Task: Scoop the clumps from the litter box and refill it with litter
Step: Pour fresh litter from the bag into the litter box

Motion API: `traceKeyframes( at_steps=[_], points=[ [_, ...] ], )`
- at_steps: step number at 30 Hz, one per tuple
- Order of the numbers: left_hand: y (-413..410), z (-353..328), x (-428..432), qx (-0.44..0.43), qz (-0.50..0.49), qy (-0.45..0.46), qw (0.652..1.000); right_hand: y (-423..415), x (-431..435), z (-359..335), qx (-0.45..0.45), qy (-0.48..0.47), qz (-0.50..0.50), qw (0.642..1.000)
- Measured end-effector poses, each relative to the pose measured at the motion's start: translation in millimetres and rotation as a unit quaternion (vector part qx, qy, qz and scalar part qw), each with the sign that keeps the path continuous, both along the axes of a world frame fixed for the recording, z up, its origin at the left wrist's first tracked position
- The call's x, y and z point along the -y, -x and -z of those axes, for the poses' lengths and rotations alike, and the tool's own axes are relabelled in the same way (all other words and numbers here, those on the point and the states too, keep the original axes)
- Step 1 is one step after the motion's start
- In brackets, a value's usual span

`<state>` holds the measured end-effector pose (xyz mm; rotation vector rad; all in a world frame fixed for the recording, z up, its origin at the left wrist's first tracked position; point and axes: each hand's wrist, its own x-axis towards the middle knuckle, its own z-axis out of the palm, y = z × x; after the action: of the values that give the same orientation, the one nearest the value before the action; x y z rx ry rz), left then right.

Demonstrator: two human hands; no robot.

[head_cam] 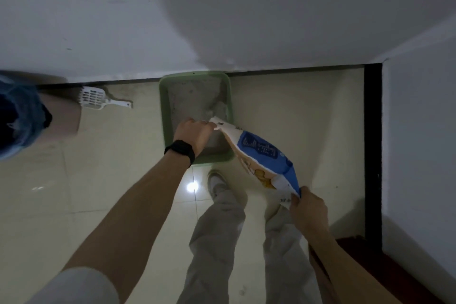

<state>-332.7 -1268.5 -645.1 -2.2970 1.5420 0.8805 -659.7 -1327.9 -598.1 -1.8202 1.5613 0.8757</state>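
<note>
A green litter box (163, 108) sits on the floor against the wall, with grey litter (195, 99) inside and a heap near its right side. A blue, white and yellow litter bag (261, 155) is tilted over the box, its torn mouth pointing down into it. My left hand (195, 134) grips the bag's open top edge above the box. My right hand (308, 210) holds the bag's bottom end, raised higher and nearer me. A white slotted scoop (95, 99) lies on the floor left of the box.
A bin with a blue liner (22, 116) stands at the far left beside the scoop. My legs and a shoe (217, 184) are just in front of the box. A dark door frame (372, 155) runs along the right, with a cardboard edge (320, 271) near my right arm.
</note>
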Motion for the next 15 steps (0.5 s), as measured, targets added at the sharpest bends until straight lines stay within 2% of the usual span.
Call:
traceKeyframes(
  at_steps=[7,15],
  points=[
    [11.8,3.7,-28.2,-0.008,-0.012,-0.037,0.999,6.2,7.4,3.6,-0.007,-0.038,-0.065,0.997],
    [16.3,8.2,-63.1,0.002,-0.042,-0.066,0.997,0.8,4.2,14.5,-0.001,-0.04,-0.059,0.997]
  ],
)
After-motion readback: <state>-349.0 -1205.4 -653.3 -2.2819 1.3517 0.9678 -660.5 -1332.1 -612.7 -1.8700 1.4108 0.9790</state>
